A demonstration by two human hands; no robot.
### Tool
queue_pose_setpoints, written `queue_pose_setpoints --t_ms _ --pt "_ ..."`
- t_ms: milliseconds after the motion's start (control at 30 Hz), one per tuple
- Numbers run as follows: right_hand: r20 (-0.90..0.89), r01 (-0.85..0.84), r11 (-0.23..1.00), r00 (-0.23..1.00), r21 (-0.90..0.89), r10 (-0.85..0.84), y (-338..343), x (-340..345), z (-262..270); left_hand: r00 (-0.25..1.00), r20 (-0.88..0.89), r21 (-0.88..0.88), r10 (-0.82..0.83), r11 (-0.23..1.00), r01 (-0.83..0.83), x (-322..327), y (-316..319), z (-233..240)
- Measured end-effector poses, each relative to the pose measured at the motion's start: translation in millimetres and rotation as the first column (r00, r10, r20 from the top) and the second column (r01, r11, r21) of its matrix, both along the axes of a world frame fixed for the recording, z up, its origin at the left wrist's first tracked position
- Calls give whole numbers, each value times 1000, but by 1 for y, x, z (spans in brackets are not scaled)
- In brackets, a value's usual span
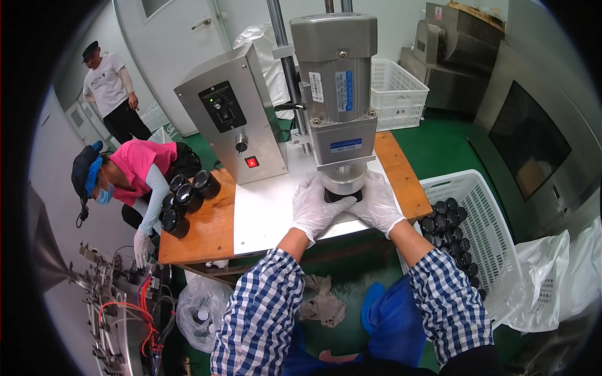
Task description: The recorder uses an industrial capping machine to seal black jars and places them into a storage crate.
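Note:
Both my hands wear thin white gloves and clasp a black-lidded jar (333,196) from either side. My left hand (316,207) wraps its left side, and my right hand (376,201) wraps its right. The round metal head (344,178) of a motor-driven capping machine (336,94) sits directly over the lid. Most of the jar is hidden by my fingers and this head. Beneath lies a white board (263,211) on a wooden table (207,244). A steel control box (230,117) with a lit red switch stands left of the motor.
Several black-lidded jars (189,197) stand at the table's left end. A white plastic crate (489,225) holding many such jars is at the right. A co-worker in pink (146,162) bends over a filling machine (127,291) at left; another person (110,89) stands behind. A clear plastic bag (202,312) lies below.

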State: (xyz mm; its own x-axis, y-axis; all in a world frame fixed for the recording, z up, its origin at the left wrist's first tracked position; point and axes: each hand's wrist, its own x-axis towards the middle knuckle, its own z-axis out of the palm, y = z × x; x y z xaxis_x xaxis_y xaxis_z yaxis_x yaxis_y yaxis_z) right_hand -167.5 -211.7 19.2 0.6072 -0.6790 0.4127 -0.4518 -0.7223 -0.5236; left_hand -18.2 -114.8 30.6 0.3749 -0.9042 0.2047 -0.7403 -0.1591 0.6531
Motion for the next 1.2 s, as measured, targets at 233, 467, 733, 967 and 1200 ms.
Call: queue_pose_setpoints --t_ms 233,467,733,967,1200 --pt "-35 18 1000 999 5 -17 -7 2 -10 1000 16 -34 2 999 -1 0 0 -2" --pt "-26 0 999 1000 33 1 -6 2 -7 1000 22 -30 -2 1000 3 1 0 -4" --pt "-3 -12 999 1000 48 12 -9 2 -13 1000 25 4 -15 1000 14 0 0 -2" --pt "-21 -7 998 1000 65 8 -9 2 -14 999 -14 8 -32 999 32 1 1 -1" --pt "-20 -13 999 1000 33 14 -8 5 -8 1000 8 -25 -1 1000 2 3 -3 -2"
